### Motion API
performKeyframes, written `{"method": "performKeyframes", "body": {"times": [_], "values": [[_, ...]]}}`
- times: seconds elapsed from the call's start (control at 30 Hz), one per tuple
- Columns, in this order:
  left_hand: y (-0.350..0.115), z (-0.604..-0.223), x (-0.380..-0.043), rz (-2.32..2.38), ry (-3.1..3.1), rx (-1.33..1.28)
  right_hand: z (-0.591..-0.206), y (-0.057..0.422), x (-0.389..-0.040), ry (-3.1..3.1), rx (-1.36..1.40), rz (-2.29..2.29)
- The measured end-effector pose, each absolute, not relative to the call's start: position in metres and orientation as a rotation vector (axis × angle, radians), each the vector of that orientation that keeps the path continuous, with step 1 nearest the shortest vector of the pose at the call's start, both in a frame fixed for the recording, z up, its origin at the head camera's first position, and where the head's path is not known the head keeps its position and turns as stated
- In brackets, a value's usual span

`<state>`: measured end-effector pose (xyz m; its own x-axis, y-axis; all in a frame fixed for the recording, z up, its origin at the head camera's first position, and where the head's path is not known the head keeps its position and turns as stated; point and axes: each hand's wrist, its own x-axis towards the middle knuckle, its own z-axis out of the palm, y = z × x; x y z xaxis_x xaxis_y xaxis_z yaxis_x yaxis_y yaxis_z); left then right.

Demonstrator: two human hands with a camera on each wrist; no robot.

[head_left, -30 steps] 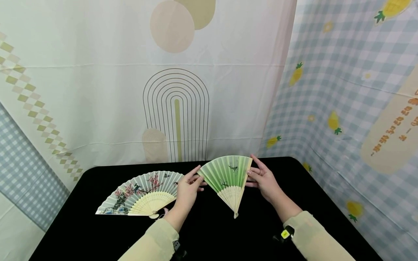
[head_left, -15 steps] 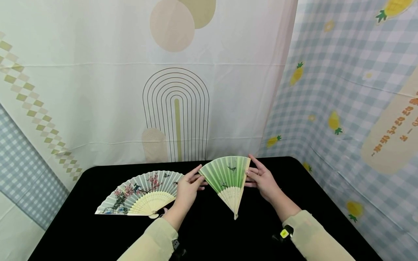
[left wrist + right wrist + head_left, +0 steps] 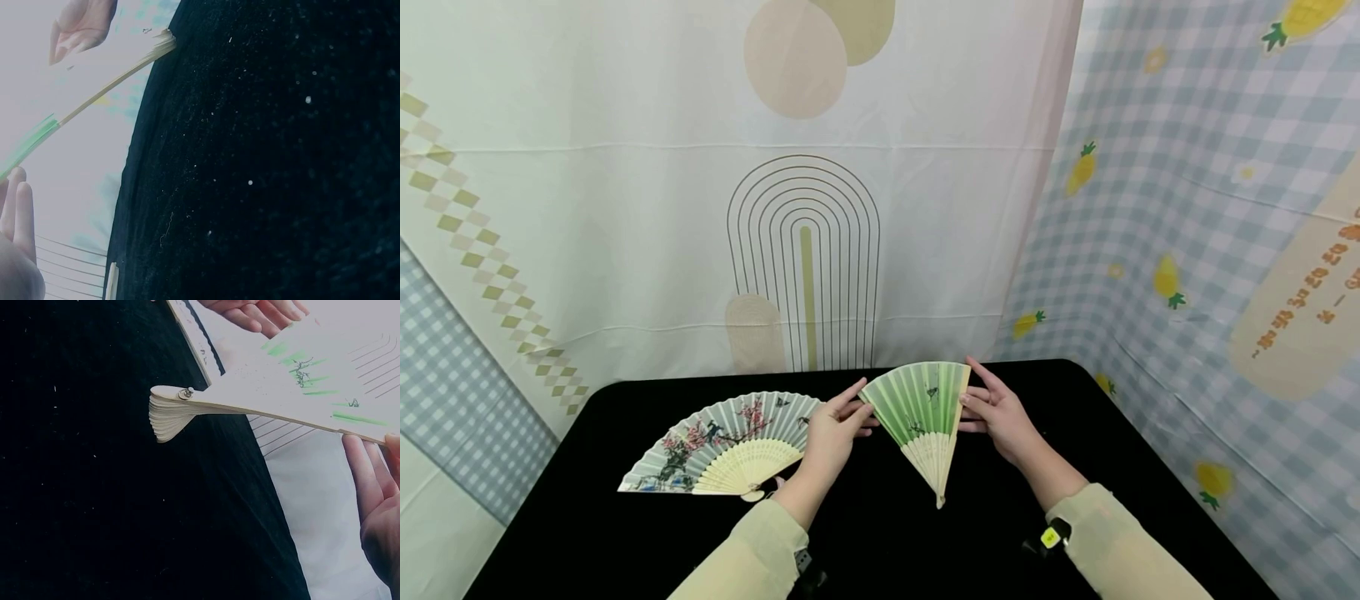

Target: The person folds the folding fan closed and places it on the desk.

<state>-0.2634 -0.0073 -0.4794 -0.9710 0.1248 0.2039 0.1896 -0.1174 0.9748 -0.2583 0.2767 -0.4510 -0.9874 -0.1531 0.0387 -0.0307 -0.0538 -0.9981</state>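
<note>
A green folding fan (image 3: 917, 404), partly spread, is held up between both hands, its ribs gathered at the pivot end pointing down. My left hand (image 3: 833, 429) pinches the fan's left edge near the top. On the opposite edge my right hand (image 3: 1002, 414) grips the outer rib between thumb and fingers. The right wrist view shows the metal pivot pin (image 3: 185, 394) and the stacked rib ends. To the left lies a second folding fan (image 3: 730, 442), widely spread, with pink blossoms on pale cloth; my left hand and forearm cover its right end.
Both fans are over a black-covered table (image 3: 880, 550). A white patterned curtain (image 3: 625, 250) hangs behind it. At the right hangs a blue checked cloth (image 3: 1150, 167) with pineapples.
My right hand has shifted slightly left, bringing the green fan's right edge with it, so the fan is a little narrower. The blossom fan stays put.
</note>
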Motion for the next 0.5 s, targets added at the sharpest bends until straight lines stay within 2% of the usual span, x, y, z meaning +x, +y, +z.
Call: {"method": "performKeyframes", "body": {"times": [0.5], "values": [[-0.0064,-0.477,-0.2621,-2.285,-2.071,-0.373,-0.4502,0.2731,-0.2557,2.108,-0.234,-2.197]]}}
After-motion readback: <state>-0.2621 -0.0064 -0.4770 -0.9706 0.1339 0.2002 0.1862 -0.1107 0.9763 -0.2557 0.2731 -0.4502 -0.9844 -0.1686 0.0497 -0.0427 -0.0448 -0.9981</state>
